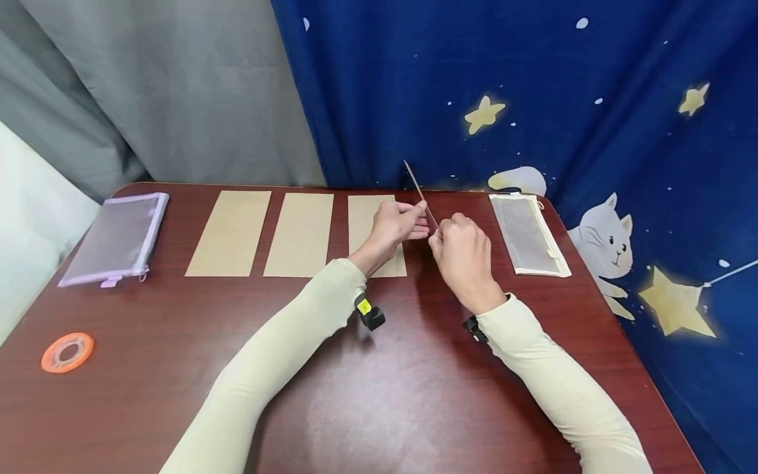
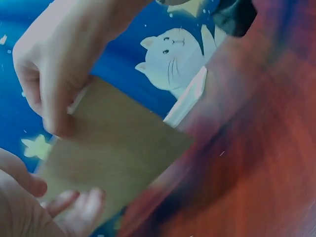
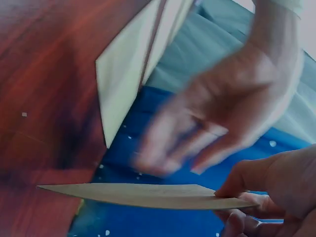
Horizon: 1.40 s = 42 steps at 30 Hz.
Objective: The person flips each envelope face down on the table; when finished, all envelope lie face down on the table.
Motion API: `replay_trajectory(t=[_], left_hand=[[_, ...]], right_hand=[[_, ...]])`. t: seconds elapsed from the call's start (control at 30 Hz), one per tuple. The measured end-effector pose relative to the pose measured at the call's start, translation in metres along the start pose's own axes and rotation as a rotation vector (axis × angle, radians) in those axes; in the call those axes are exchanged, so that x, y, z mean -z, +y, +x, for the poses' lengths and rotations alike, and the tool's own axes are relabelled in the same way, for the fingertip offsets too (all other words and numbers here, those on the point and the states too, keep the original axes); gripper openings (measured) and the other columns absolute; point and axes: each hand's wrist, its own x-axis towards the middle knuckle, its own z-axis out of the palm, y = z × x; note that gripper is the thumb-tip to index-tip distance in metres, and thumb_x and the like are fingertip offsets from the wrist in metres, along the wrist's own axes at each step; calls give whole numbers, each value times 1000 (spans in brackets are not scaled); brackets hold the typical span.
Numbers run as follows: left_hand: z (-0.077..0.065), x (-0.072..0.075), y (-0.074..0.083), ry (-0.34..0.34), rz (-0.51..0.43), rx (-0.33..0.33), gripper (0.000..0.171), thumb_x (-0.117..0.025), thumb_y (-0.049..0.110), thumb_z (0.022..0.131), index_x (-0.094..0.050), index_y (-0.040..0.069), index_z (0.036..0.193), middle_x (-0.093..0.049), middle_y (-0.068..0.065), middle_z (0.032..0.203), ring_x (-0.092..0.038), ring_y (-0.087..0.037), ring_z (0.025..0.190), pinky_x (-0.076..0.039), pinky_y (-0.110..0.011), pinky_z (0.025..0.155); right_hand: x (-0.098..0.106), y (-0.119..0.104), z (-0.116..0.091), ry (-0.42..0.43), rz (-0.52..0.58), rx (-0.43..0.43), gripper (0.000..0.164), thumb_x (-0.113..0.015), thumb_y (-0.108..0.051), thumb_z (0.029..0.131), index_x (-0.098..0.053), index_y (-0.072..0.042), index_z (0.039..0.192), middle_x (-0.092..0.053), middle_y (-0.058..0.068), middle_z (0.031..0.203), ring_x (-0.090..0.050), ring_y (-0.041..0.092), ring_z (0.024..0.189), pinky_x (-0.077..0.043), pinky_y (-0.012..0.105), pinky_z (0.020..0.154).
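A flat piece of brown kraft paper (image 1: 415, 183) stands on edge, raised over the far side of the table. My right hand (image 1: 466, 257) pinches it by one edge between thumb and curled fingers; the left wrist view shows its broad face (image 2: 116, 143). Seen nearly edge-on in the right wrist view, the paper (image 3: 133, 196) bows slightly. My left hand (image 1: 398, 224) is just left of it, fingers extended and parted. That hand (image 3: 222, 108) is blurred in the right wrist view, with a gap between it and the paper.
Three similar kraft paper pieces (image 1: 299, 234) lie in a row on the brown table (image 1: 379, 395). A purple-edged mesh zip pouch (image 1: 115, 237) lies at the far left, a cream-edged one (image 1: 527, 234) at the right. An orange ring-shaped roll (image 1: 68, 352) rests front left. Curtains (image 1: 379, 99) hang behind.
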Motion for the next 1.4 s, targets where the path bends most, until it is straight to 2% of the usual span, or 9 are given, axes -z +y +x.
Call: replay_trajectory(t=[0.13, 0.23, 0.4, 0.53, 0.67, 0.87, 1.13, 1.3, 1.4], left_hand=[[3, -6, -13, -79, -76, 179, 44, -45, 23, 109, -54, -11, 136, -61, -31, 134, -63, -37, 124, -54, -41, 105], [6, -9, -23, -139, -151, 299, 43, -41, 19, 110, -48, -10, 141, -55, -32, 141, -56, -40, 132, -49, -44, 110], [6, -15, -31, -166, -218, 319, 38, -39, 7, 109, -49, -9, 142, -54, -31, 141, -57, -41, 131, -50, -44, 109], [4, -10, -29, -145, -189, 279, 39, -43, -4, 104, -51, -6, 142, -59, -26, 130, -63, -37, 121, -52, -46, 107], [1, -2, -26, -108, -147, 205, 36, -50, -10, 99, -57, -8, 134, -60, -15, 104, -66, -26, 93, -56, -46, 101], [-7, 3, -28, -70, -15, 40, 35, -63, -11, 92, -62, -10, 127, -67, -15, 97, -69, -16, 75, -61, -41, 92], [-10, -5, -37, 108, 453, -197, 31, -80, 6, 84, -75, 3, 115, -78, -12, 98, -75, -19, 86, -59, -24, 81], [-5, -10, -43, 165, 561, -232, 29, -82, 10, 83, -77, 5, 111, -79, -7, 94, -73, -20, 93, -58, -29, 86], [0, -11, -47, 171, 630, -232, 25, -82, 10, 83, -78, 3, 106, -79, -7, 93, -72, -20, 95, -60, -31, 85]], right_hand=[[11, 1, 4, 50, 76, -55, 14, -68, -7, 85, -70, -4, 71, -60, 12, 71, -65, 40, 65, -53, 50, 55], [20, -1, 8, 66, 134, -85, 14, -67, -8, 86, -74, -3, 75, -64, 13, 72, -67, 36, 66, -53, 47, 57], [29, 1, 12, 58, 185, -129, 16, -65, -7, 88, -76, 0, 80, -69, 16, 75, -67, 32, 71, -53, 43, 61], [33, 10, 16, 20, 195, -171, 15, -67, -5, 91, -78, 3, 95, -73, 20, 83, -69, 35, 76, -54, 46, 66], [35, 24, 20, -27, 194, -210, 26, -63, -1, 93, -73, 3, 117, -74, 22, 90, -67, 39, 79, -52, 51, 69], [28, 49, 22, -65, 248, -291, 26, -66, -3, 91, -75, 1, 115, -75, 21, 90, -69, 35, 80, -51, 41, 67], [5, 90, 17, -120, 406, -488, 15, -74, -9, 90, -79, 3, 97, -76, 23, 91, -62, 2, 63, -41, 6, 55], [-15, 106, 11, -212, 560, -592, 20, -71, -4, 91, -75, 9, 104, -72, 31, 99, -61, -6, 53, -51, 8, 54], [-26, 110, 11, -254, 547, -612, 21, -72, -4, 89, -75, 7, 106, -73, 29, 102, -60, -6, 57, -50, 8, 57]])
